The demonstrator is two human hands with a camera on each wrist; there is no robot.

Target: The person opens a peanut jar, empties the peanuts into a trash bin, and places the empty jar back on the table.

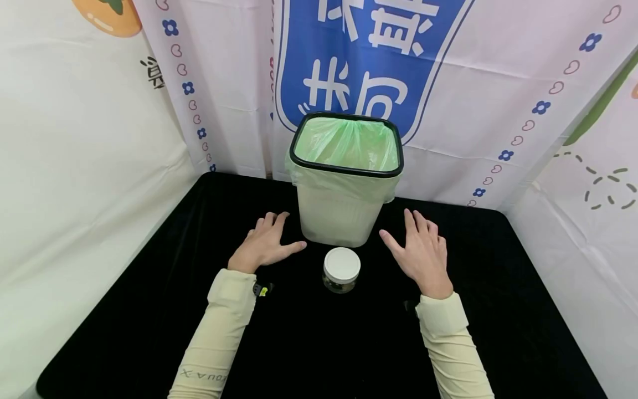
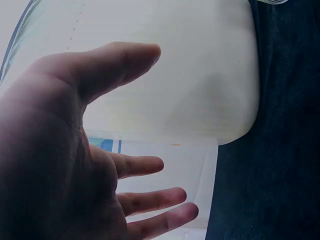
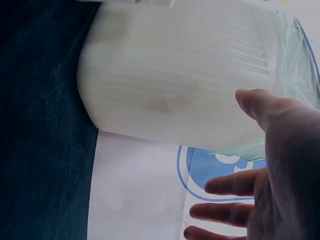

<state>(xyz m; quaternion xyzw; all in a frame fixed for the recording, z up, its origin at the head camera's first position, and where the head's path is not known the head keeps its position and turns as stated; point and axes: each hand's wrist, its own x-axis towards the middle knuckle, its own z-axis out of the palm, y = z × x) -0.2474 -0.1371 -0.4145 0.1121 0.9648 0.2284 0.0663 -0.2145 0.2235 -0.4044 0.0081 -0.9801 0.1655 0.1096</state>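
A white trash bin [image 1: 339, 213] with a black rim stands upright toward the back of the table, lined with a thin green plastic bag [image 1: 349, 141] folded over its edge. My left hand [image 1: 264, 244] is just left of the bin's base, fingers spread and thumb pointing toward it. On the opposite side, my right hand [image 1: 418, 249] has its fingers extended and thumb apart. Neither hand holds anything. Between them, in front of the bin, sits a small clear jar [image 1: 340, 285] with a white lid [image 1: 342, 264]; dark contents show through its side.
Black cloth [image 1: 319, 349] covers the table. Behind the bin hangs a white curtain [image 1: 239, 88] with a blue printed panel, and pale printed fabric [image 1: 75, 166] closes in the left and right sides.
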